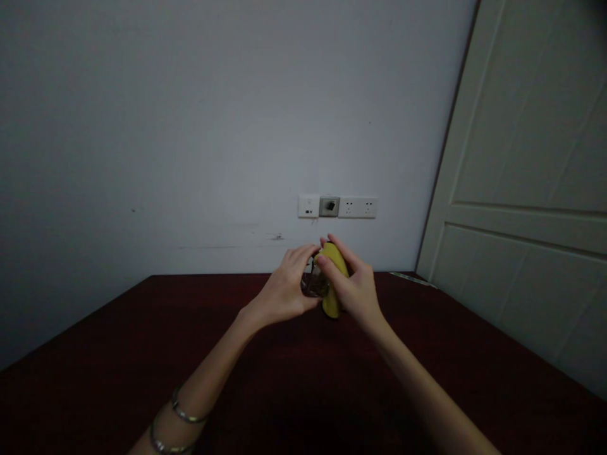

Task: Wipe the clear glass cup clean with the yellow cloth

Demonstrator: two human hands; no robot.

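Observation:
Near the middle of the view, my left hand (288, 285) curves its fingers and thumb around a clear, see-through glass (312, 284). Reflections and the fingers hide much of its shape. My right hand (355, 281) grips a yellow sponge-like pad (334, 259) with a dark edge, the thumb lying across its near side. The pad is against or very close to the right side of the glass, and its lower end sticks out below my fingers. Both things are held up above the dark red table.
The dark red table (190, 354) reaches back to a pale wall (213, 126) with a row of sockets (358, 207). A white panelled door (531, 158) stands at the right. A thin flat strip (412, 279) lies at the table's back right. Two bangles (183, 414) circle my left forearm.

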